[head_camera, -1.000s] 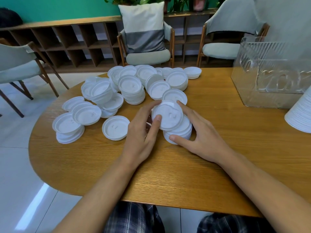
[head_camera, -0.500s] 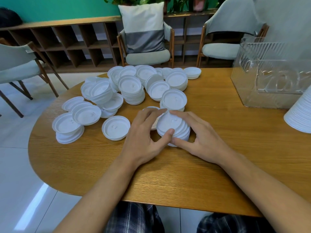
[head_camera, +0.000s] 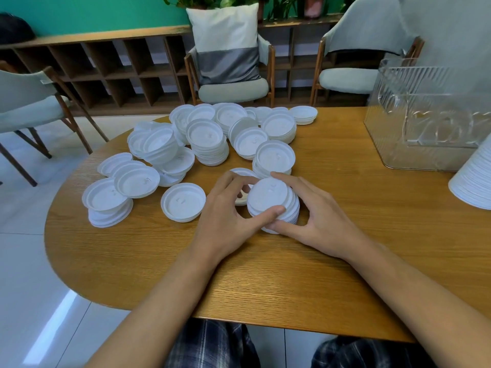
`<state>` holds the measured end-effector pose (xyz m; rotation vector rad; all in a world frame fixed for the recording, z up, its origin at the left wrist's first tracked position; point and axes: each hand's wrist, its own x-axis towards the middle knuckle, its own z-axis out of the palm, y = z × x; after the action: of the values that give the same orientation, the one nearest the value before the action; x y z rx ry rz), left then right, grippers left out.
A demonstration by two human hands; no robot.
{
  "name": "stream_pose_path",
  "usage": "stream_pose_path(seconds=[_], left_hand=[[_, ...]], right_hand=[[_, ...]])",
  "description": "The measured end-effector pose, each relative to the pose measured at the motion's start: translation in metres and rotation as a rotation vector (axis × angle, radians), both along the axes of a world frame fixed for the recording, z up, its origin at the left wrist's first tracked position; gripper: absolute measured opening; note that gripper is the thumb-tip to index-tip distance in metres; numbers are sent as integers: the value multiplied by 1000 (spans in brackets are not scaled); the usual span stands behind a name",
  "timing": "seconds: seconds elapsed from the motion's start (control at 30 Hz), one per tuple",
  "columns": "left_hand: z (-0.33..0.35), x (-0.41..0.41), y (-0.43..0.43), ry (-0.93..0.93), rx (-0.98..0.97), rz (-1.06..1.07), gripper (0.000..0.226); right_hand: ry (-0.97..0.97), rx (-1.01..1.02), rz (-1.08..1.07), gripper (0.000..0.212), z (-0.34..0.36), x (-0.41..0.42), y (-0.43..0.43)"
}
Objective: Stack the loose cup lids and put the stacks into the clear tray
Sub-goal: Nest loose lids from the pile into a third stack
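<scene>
Stack of white cup lids (head_camera: pixel 271 200), round, ridged, slightly skewed, both hands curled around it, left (head_camera: pixel 228 216), right (head_camera: pixel 321 221)

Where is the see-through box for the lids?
In the head view, the clear tray sits far right on the table, well right of the lid pile, behind a white stack at the picture's edge.

You see bright, even, soft light; only faint shadows under lids (head_camera: pixel 204 134). White glare streak on floor tile (head_camera: pixel 45 334), lower left. Wide lens bends table (head_camera: pixel 265 274) edge and shelf (head_camera: pixel 106 70) line near borders. Clear tray (head_camera: pixel 425 102) and right corner look smeared; centre looks sharp, colours slightly washed.
</scene>
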<state>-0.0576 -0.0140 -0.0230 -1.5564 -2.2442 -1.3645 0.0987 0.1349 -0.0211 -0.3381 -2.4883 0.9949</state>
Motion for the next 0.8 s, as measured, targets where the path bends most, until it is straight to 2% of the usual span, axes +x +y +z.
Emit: stream_pose_path(seconds=[0.1,0.27,0.43,0.53,0.8], left_hand=[[0,-1,-1,-13,-28,-21,66],[6,0,-9,-80,-21,-198,63],[6,1,-4,-32,42,-101,67],[5,4,0,-39,46,-63,65],[5,1,-6,-84,11,-150,59]], right_hand=[[16,-3,11,83,0,0,-1],[12,-4,28,83,1,1,-2],[10,-45,35,92,4,1,-4],[14,-19,22,90,2,0,-3],[14,-2,23,85,-1,-1,-1]])
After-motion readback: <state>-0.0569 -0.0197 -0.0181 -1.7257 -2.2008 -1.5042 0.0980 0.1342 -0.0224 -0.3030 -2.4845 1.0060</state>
